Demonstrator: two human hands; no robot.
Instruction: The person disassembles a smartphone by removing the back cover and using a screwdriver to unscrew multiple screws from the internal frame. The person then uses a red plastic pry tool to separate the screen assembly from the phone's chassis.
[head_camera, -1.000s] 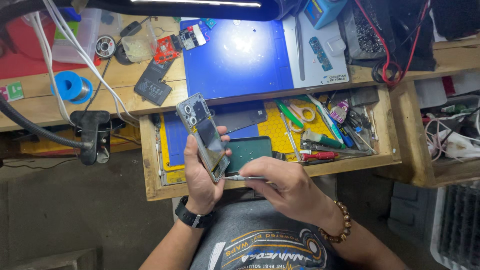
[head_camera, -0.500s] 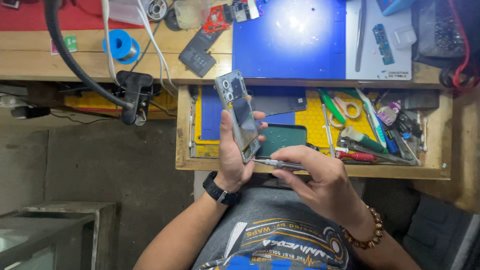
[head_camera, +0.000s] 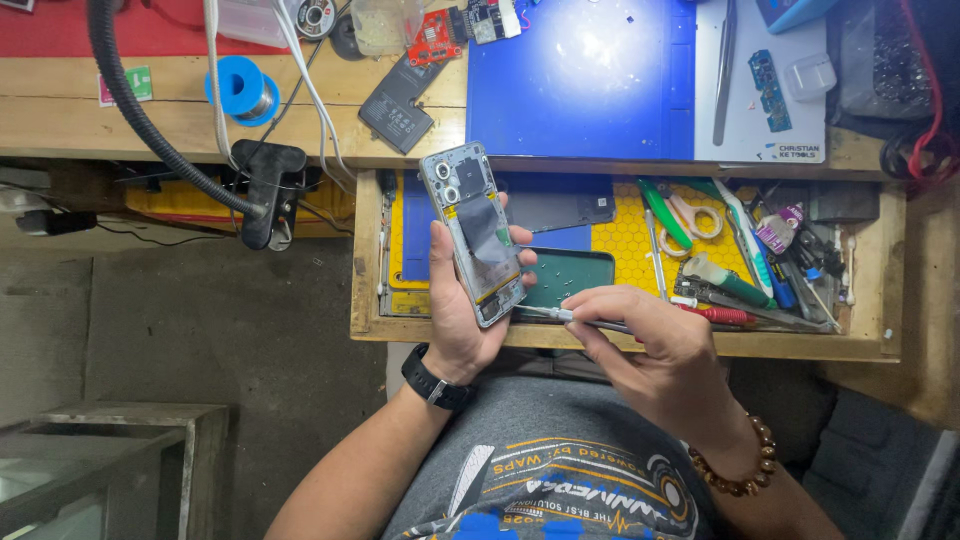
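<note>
My left hand (head_camera: 462, 310) grips an opened smartphone (head_camera: 472, 232), back cover off, with camera rings at its top and a dark patch in the middle. It is held tilted over an open wooden drawer (head_camera: 620, 340). My right hand (head_camera: 655, 350) pinches a thin metal tool (head_camera: 560, 315) whose tip touches the phone's lower right edge. A green tray (head_camera: 570, 280) holding several tiny screws lies in the drawer just behind the tool. A black watch sits on my left wrist and a bead bracelet on my right.
The drawer also holds a yellow honeycomb mat (head_camera: 630, 235), scissors (head_camera: 690, 215), screwdrivers and pliers (head_camera: 750, 285). On the wooden bench lie a blue work mat (head_camera: 580, 80), a black phone battery (head_camera: 398, 105), a blue solder spool (head_camera: 240, 88), circuit boards and tweezers (head_camera: 722, 70). A black hose with a clamp (head_camera: 262, 185) hangs at left.
The view has shifted, so bench and drawer sit further right and lower in frame. My hands keep the same hold; the tool tip stays at the phone's lower edge.
</note>
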